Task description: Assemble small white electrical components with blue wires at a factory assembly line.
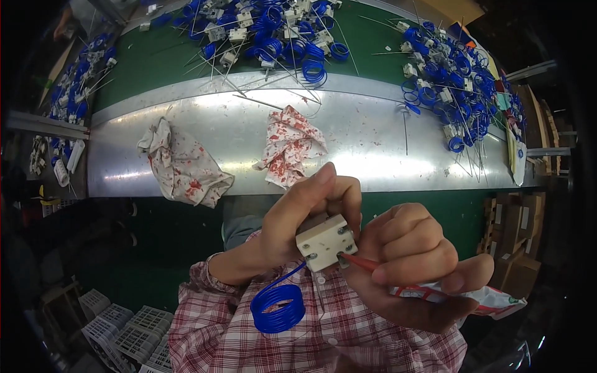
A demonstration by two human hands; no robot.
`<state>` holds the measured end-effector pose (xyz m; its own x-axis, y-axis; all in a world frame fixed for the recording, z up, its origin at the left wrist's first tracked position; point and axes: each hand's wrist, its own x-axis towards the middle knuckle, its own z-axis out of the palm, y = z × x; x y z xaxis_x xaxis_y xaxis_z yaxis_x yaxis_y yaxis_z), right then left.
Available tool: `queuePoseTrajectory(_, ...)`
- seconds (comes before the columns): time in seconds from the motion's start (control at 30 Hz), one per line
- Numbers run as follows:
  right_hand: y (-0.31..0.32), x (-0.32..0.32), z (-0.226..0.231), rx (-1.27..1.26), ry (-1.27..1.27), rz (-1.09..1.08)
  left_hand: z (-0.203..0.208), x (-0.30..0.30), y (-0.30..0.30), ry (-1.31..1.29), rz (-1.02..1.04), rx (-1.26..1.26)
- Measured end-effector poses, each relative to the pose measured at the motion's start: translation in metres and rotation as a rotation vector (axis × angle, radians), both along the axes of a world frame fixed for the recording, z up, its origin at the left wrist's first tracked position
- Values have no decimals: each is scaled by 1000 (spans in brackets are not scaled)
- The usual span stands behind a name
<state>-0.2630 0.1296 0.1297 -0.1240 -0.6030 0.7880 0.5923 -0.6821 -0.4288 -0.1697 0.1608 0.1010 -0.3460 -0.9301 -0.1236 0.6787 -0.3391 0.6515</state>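
My left hand (289, 217) is closed around a white block-shaped capillary thermostat (324, 244), held up in front of my chest. From its lower left a blue line runs down to a hanging blue coil (277, 309); a thin metal rod also points downward. My right hand (413, 248) grips a soft squeeze tube (494, 300), white with red and green, whose body is partly hidden by my fingers. The tube's red pointed nozzle (362, 262) reaches the thermostat's lower right corner, by a screw hole. Small metal screws or terminals show on the block's face.
Ahead lies a metal bench edge (367, 124) with two red-stained cloths, one at the left (186, 165) and one in the middle (292, 144). Piles of similar blue-coiled thermostats (267, 37) cover the green surface beyond. Another heap (457, 87) is at the right. Cardboard boxes (522, 236) stand far right; plastic crates (140, 332) lower left.
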Motion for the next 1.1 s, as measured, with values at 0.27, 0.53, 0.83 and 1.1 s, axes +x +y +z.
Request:
queuePoseTrajectory(0.27,0,-1,-3,-14,115,-10,1,3,0,-44,3,12)
queuePoseTrajectory(0.53,-2,1,-6,-49,146,-92,-4,4,-7,-18,-7,-4)
queuePoseTrajectory(0.83,-10,3,-8,-74,134,-36,-5,5,-9,43,-7,62)
queuePoseTrajectory(1.1,-14,3,-4,48,154,96,3,10,-13,-27,-13,119)
